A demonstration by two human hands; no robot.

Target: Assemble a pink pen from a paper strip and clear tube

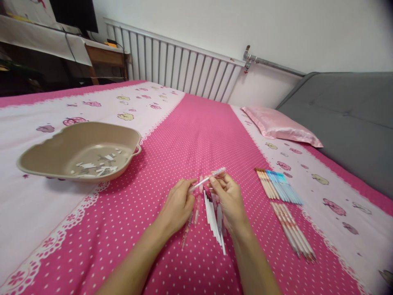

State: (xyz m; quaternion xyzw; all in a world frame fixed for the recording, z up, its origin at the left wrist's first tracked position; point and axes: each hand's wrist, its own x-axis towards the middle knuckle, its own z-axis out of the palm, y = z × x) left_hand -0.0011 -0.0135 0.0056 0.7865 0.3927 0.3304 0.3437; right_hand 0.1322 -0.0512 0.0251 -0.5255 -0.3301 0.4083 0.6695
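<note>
My left hand (179, 205) is closed, pinching the lower left end of a slim white pen refill (201, 184). Between the fingers of my right hand (229, 196) is a pale pink pen barrel (219, 171), in line with the refill's upper right end. Whether the refill sits inside the barrel is too small to tell. Under my hands, a fan of white refills (213, 217) with dark tips lies on the dotted bedspread. Clear pink pen parts (197, 209) rest just left of them. A few more pieces are partly hidden behind my right hand.
A beige basin (39, 162) on the left holds small white and grey scraps. To the right, orange and blue pens (278, 186) lie in a row above several pale pink pens (293, 229). Farther off are a pink pillow (281, 127), a grey headboard (344, 110) and a radiator (175, 57).
</note>
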